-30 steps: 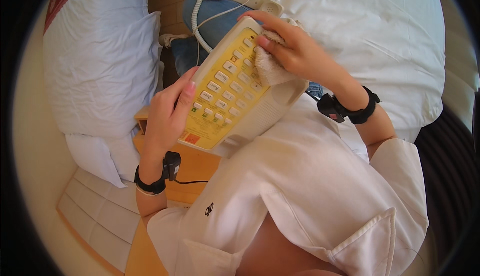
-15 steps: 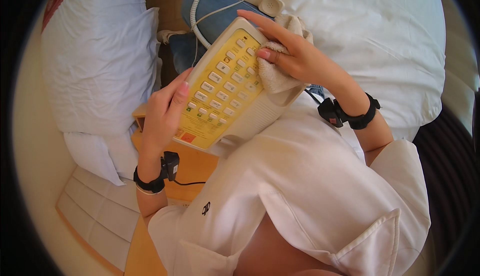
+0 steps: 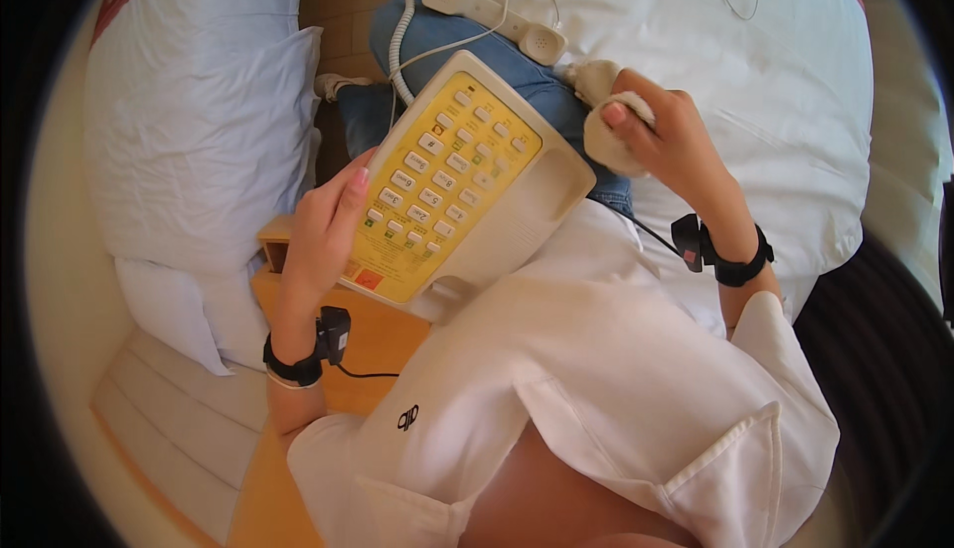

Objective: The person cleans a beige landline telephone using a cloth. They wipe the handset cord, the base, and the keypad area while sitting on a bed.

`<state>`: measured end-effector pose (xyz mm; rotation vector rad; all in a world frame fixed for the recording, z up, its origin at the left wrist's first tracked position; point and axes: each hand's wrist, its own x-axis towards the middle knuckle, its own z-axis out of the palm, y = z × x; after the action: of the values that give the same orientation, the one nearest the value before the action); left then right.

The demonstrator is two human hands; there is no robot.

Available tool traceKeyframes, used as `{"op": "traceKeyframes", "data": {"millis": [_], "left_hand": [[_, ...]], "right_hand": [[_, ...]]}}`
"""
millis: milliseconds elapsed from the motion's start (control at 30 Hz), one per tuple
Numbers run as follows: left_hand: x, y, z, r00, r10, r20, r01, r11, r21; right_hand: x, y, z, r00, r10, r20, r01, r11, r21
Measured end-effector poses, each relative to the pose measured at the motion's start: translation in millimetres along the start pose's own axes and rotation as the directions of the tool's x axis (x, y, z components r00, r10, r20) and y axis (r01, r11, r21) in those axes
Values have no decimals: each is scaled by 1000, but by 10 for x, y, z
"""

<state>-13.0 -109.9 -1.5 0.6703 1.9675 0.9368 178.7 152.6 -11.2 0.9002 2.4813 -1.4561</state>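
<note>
My left hand (image 3: pixel 326 220) grips the long left edge of a cream telephone base (image 3: pixel 537 195), thumb on top and fingers hidden beneath. Its yellow panel carries rows of white buttons, and the base tilts in front of my chest. To the right of the base and apart from it, my right hand (image 3: pixel 666 131) is closed around a bunched cream cloth (image 3: pixel 611 141). A cream telephone handset (image 3: pixel 497 19) lies across my jeans-covered leg, off its base, with a white coiled cord (image 3: pixel 402 36) hanging beside it.
A bed with white bedding (image 3: pixel 735 81) spreads out on the right, and white pillows (image 3: pixel 199 101) are stacked at the left. Below my left arm is a wooden nightstand (image 3: pixel 368 349). Thin cables run from the black wrist devices (image 3: pixel 333 334) on both arms.
My right hand has lifted off the phone's top right edge and moved right with the cloth. The recessed cradle is now uncovered. My left hand keeps its grip on the base.
</note>
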Motion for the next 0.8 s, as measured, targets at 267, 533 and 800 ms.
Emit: {"op": "traceKeyframes", "data": {"millis": [267, 533, 800], "left_hand": [[7, 74, 25, 999, 10, 43, -13, 998, 60], [50, 110, 14, 998, -18, 54, 8, 983, 182], [56, 254, 45, 999, 51, 19, -54, 971, 234]], "right_hand": [[-174, -351, -33, 743, -668, 40, 620, 709, 337], [69, -285, 116, 596, -790, -145, 803, 588, 93], [138, -349, -88, 701, -709, 70, 671, 690, 270]]}}
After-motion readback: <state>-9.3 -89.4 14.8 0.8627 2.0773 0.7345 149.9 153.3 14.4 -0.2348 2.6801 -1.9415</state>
